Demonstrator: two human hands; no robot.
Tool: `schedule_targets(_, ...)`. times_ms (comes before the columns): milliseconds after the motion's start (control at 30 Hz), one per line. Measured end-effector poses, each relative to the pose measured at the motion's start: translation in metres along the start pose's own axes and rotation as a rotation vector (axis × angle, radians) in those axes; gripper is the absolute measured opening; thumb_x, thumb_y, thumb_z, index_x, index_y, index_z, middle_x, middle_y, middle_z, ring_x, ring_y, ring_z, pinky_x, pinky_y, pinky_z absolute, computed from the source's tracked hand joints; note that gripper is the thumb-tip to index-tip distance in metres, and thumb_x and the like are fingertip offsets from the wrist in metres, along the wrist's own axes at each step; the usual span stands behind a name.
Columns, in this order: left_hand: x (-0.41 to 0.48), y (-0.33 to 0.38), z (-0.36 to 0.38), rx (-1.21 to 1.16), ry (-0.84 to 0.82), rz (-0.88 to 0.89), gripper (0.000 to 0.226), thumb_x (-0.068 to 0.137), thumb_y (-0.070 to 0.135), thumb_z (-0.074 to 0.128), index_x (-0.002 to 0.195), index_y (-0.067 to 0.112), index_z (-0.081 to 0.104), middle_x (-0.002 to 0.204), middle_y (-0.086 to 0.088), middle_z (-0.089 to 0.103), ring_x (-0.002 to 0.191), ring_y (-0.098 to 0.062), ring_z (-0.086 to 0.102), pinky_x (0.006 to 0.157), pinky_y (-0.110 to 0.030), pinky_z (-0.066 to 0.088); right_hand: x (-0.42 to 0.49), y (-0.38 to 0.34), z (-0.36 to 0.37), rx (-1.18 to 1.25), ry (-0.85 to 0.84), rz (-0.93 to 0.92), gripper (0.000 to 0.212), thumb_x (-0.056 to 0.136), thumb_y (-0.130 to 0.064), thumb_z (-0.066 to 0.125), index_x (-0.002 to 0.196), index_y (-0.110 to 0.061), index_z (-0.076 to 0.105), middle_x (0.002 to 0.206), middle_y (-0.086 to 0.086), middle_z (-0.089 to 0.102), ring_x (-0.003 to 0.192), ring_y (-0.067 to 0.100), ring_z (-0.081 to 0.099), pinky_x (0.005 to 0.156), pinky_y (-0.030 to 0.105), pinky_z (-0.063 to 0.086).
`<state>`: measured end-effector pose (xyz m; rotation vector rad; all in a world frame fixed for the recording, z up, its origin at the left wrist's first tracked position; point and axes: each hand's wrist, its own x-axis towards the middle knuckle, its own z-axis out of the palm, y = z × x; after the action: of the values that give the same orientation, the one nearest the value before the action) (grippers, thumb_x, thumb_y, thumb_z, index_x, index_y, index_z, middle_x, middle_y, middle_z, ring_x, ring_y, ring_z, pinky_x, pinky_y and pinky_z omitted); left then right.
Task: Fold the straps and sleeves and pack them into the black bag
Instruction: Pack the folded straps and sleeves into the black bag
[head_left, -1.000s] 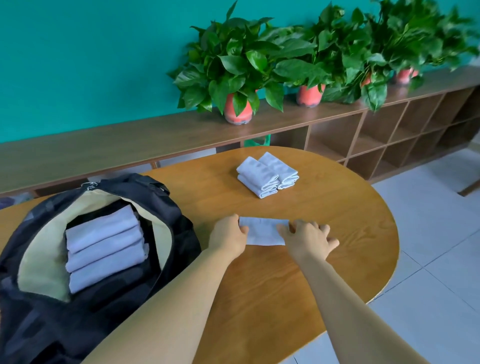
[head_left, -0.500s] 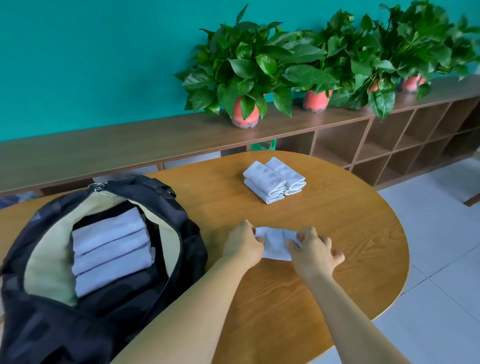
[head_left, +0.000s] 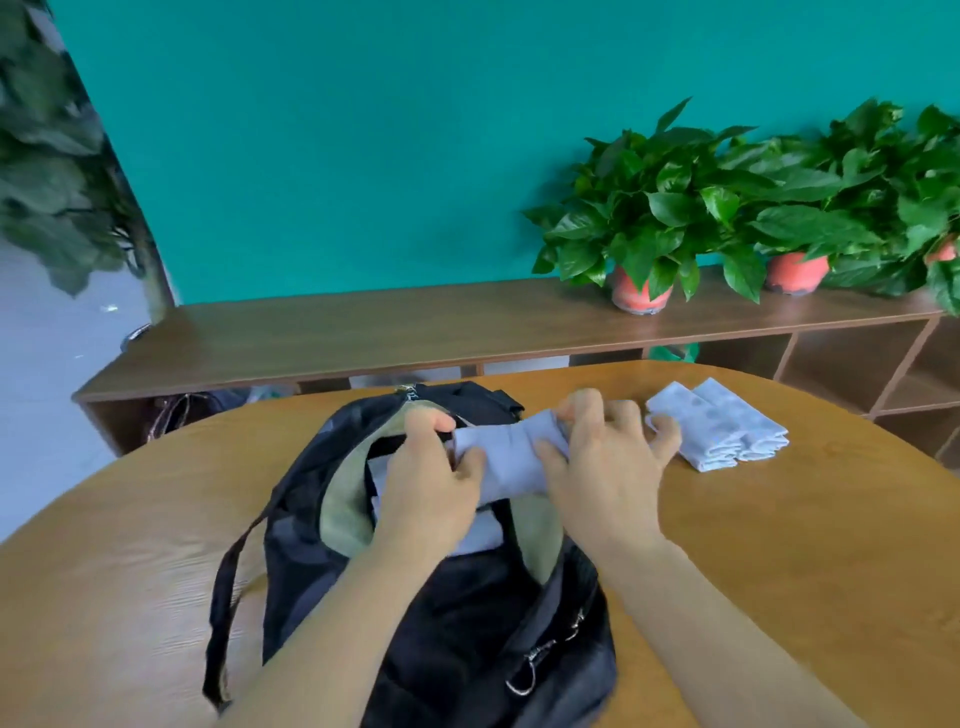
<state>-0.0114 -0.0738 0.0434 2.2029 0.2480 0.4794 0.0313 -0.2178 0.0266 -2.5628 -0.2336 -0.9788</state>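
Head cam: L hand & R hand pinch folded sleeve ends above black bag opening; a slipped pinch could unroll it.

Matt cloth bag, wood-grain table

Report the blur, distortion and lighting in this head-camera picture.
Head view: motion blur smears the left hand, the right hand and the folded cloth in their grip over the black bag; the foliage at the left edge is smeared most, the potted plants look sharper; the wide lens bows the shelf and table; light is soft and even, with no hard shadows.
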Motion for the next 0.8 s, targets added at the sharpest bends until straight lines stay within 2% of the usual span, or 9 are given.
schedule_targets(133,0.014,-0.049,-0.035,0.129,0.055,-0.105,0.019,0.093,0.013,0.054,0.1,0.016,0.036,0.066,-0.001,0.047,0.055,-0.018,0.044,0.052,-0.032,0.037,0.001,-0.062,0.039,-0.065,-0.108,-0.137,0.043,0.046,-0.02,0.09,0.073,-0.011,0.058,0.048,-0.005,0.036,0.064,0.026,0.054,0.088,0.048,0.025)
schedule_targets(267,0.033,-0.072,-0.038,0.373,-0.067,-0.105,0.014,0.093,0.006,0.043,0.101,0.017,0.045,0.078,-0.002,0.056,0.066,-0.02,0.049,0.059,-0.037,0.04,0.006,-0.084,0.068,-0.169,-0.325,-0.198,0.053,0.027,-0.013,0.09,0.06,-0.016,0.049,0.043,-0.005,0.015,0.062,0.025,0.05,0.088,0.051,0.027)
schedule_targets(367,0.053,-0.073,-0.029,0.465,-0.115,-0.097,0.031,0.094,0.005,0.044,0.121,0.018,0.049,0.099,-0.002,0.058,0.081,-0.02,0.055,0.062,-0.029,0.038,0.023,-0.09,0.088,-0.223,-0.435,-0.258,0.042,0.048,-0.007,0.083,0.082,-0.015,0.059,0.048,-0.003,0.022,0.087,0.027,0.049,0.101,0.056,0.017)
schedule_targets(433,0.066,-0.07,-0.024,0.504,-0.108,-0.097,0.038,0.093,0.004,0.044,0.128,0.019,0.047,0.11,-0.003,0.055,0.088,-0.021,0.058,0.064,-0.029,0.039,0.035,-0.088,0.095,-0.195,-0.392,-0.261,0.045,0.041,0.003,0.074,0.078,-0.016,0.059,0.046,-0.004,0.018,0.085,0.027,0.049,0.099,0.055,0.017)
schedule_targets(467,0.072,-0.07,-0.021,0.517,-0.098,-0.097,0.04,0.092,0.004,0.044,0.129,0.019,0.047,0.114,-0.003,0.054,0.091,-0.022,0.059,0.064,-0.029,0.039,0.04,-0.086,0.095,-0.196,-0.384,-0.259,0.043,0.043,0.006,0.063,0.079,-0.017,0.057,0.046,-0.004,0.021,0.087,0.027,0.048,0.098,0.054,0.016)
schedule_targets(567,0.084,-0.075,-0.015,0.543,-0.101,-0.107,0.042,0.092,0.005,0.046,0.132,0.019,0.045,0.12,-0.003,0.051,0.093,-0.021,0.06,0.064,-0.028,0.041,0.05,-0.082,0.102,-0.213,-0.567,-0.231,0.057,0.053,0.003,0.028,0.099,-0.02,0.052,0.058,-0.003,0.034,0.108,0.026,0.038,0.101,0.057,0.004)
schedule_targets(633,0.087,-0.082,-0.01,0.579,-0.138,-0.125,0.043,0.092,0.004,0.045,0.133,0.017,0.044,0.121,-0.004,0.049,0.091,-0.022,0.06,0.064,-0.028,0.041,0.053,-0.081,0.105,-0.224,-0.598,-0.266,0.061,0.054,0.003,0.025,0.102,-0.019,0.054,0.061,-0.002,0.037,0.113,0.027,0.036,0.105,0.058,0.003)
schedule_targets(700,0.088,-0.089,-0.006,0.633,-0.169,-0.138,0.041,0.092,0.003,0.044,0.131,0.015,0.044,0.121,-0.004,0.048,0.087,-0.021,0.057,0.064,-0.028,0.041,0.051,-0.08,0.114,-0.276,-0.632,-0.297,0.058,0.061,0.008,0.034,0.108,-0.017,0.056,0.068,-0.001,0.046,0.118,0.027,0.034,0.109,0.06,0.004)
schedule_targets(800,0.086,-0.093,-0.001,0.73,-0.17,-0.122,0.041,0.091,0.006,0.045,0.13,0.017,0.047,0.123,-0.002,0.049,0.102,-0.02,0.055,0.076,-0.028,0.043,0.047,-0.075,0.121,-0.302,-0.657,-0.359,0.04,0.08,0.002,0.05,0.115,-0.017,0.056,0.079,0.0,0.054,0.125,0.028,0.028,0.111,0.062,0.003)
